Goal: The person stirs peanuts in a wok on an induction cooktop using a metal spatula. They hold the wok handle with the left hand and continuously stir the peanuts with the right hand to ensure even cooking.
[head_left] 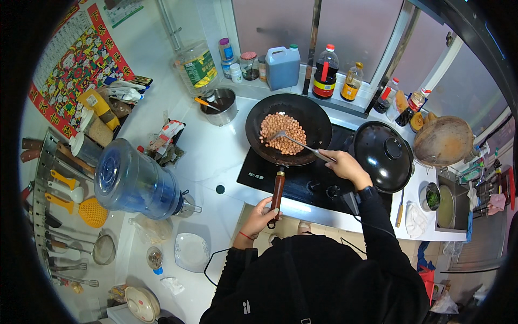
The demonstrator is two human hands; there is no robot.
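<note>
A black wok (259, 109) stands on the left part of a black glass cooktop (259, 168). Reddish-brown peanuts (288, 121) lie heaped in its middle. My left hand (259, 218) grips the wok's wooden handle (278, 190) near its lower end. In my right hand (344, 168) is the metal handle of a spatula (301, 144); its blade rests among the peanuts, partly covered by them. Just right of my right hand, a large black domed lid (374, 162) covers the cooktop's right side, and what lies under it is hidden.
Several sauce bottles (325, 73) and a blue jug (283, 69) line the windowsill. A steel pot (224, 113) sits left of the wok. Farther left are a large water bottle (137, 180) and a white plate (192, 252). At right are a bowl of greens (432, 196) and a sink (457, 202).
</note>
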